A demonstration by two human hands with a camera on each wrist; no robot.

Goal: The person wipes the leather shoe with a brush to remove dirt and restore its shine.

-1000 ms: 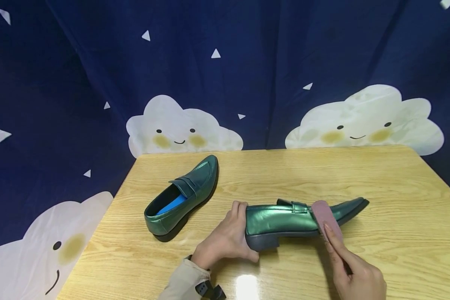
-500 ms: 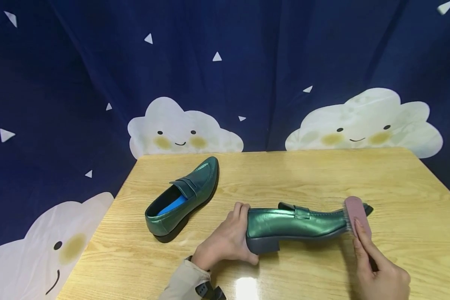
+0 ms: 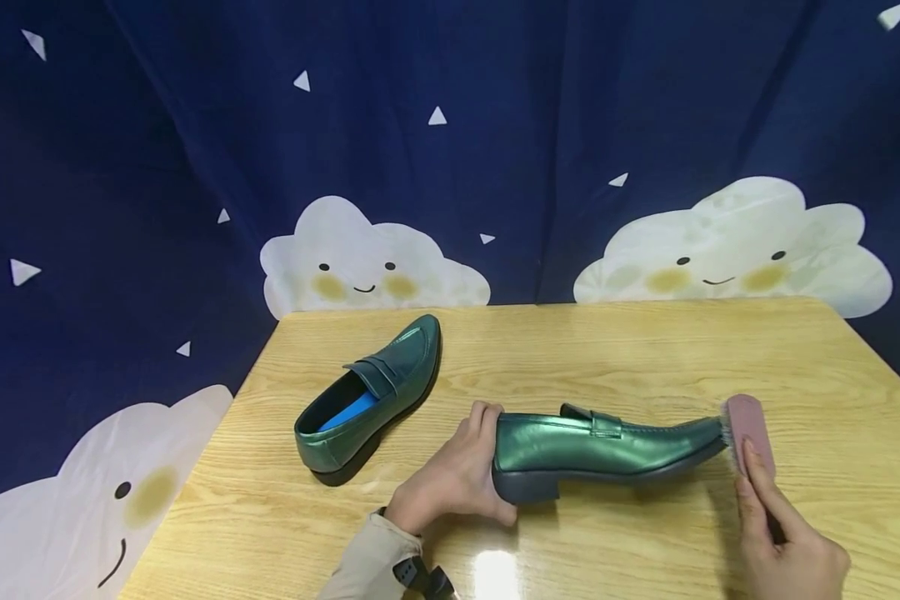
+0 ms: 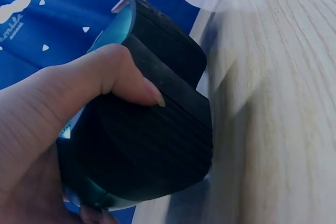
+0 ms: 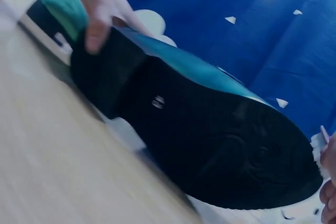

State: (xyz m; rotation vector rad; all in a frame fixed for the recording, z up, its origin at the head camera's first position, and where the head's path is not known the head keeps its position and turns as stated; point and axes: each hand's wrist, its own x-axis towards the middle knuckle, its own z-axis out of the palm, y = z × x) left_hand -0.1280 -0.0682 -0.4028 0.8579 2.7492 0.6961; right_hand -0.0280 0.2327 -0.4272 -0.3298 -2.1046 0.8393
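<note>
A shiny green loafer (image 3: 562, 446) with a dark sole is held tilted over the table, its toe pointing right. My left hand (image 3: 457, 471) grips it round the heel; in the left wrist view the thumb (image 4: 134, 85) presses on the dark heel block (image 4: 152, 135). My right hand (image 3: 791, 529) pinches a pink-backed brush (image 3: 750, 433), whose pale bristles meet the tip of the toe. The dark outsole (image 5: 226, 145) faces the right wrist camera, with the brush bristles (image 5: 318, 153) at its toe end.
The matching green loafer (image 3: 375, 396), with a blue insole, stands upright on the wooden table (image 3: 645, 350) at the left, toe towards the back. Behind the table hangs a dark blue curtain (image 3: 390, 150) printed with clouds and triangles.
My right hand has swept the brush rightwards along the loafer, from beside the strap to the toe tip. The left hand keeps its grip at the heel, almost still.
</note>
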